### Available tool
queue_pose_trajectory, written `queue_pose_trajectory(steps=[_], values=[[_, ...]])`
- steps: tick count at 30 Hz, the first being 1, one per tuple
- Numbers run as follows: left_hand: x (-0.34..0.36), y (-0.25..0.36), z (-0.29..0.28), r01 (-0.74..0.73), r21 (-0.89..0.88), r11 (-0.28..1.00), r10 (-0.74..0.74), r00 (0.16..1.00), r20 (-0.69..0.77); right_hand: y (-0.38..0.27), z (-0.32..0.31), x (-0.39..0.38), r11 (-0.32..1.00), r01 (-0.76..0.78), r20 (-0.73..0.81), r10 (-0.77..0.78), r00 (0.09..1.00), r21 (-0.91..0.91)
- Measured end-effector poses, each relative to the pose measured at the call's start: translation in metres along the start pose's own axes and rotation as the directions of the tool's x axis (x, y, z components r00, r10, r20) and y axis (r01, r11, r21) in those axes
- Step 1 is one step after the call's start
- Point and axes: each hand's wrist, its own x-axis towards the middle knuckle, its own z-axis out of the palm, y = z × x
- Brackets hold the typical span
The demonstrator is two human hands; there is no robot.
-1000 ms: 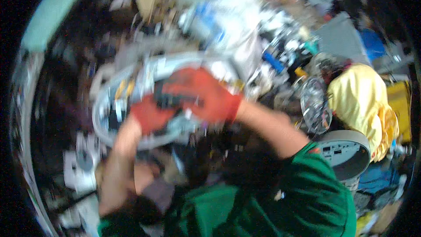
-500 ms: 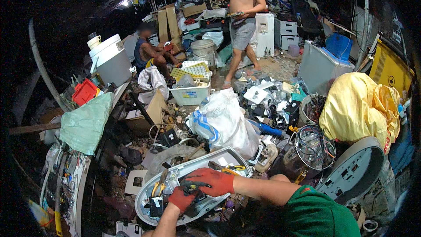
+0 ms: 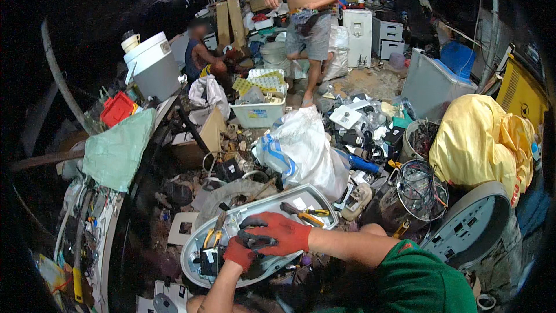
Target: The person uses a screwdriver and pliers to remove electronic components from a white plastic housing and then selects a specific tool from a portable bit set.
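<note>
Since the earlier frame, the standing person [image 3: 308, 36] at the back has changed the step and lowered the arm that was raised; the whole head view has also shifted a little, while both gloved hands stay together over the same place.

This head view shows the right hand [image 3: 277, 235], in a red glove, lying over the left hand [image 3: 240, 254], also in red. Both are above the grey tub [image 3: 188, 269], which sits on the floor close before the person. Fingers are bent and the gloves touch each other. Between them a dark patch [image 3: 259, 241] can be seen, but I cannot tell if it is a small piece being pinched or only the dirty part of a glove, so the grip of each hand stays uncertain.

Inside the tub, pliers [image 3: 214, 236] lean at the left, cutters [image 3: 313, 214] lie at the right end, and a black box [image 3: 209, 261] stands just beside the left hand.

About progress, I judge that the handwork is somewhere in the middle: both hands are occupied, and the tools lie unheld. No piece can be recognised as finished. What is left seems to be whatever the gloves cover, and perhaps the black box, which nobody holds.
</note>
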Motion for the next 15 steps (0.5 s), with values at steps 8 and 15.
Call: queue_pose_trajectory(steps=[8, 15], values=[[0.018, -0.003, 0.019, -0.112, -0.035, 0.993, 0.111, 0.994, -0.014, 0.009, -0.006, -0.001, 0.995, -0.057, 0.065, 0.052, 0.997, 0.084], [0.002, -0.015, 0.017, -0.052, -0.217, 0.975, 0.044, 0.998, -0.041, -0.014, -0.008, 0.008, 1.000, -0.006, 0.048, 0.007, 0.999, -0.031]])
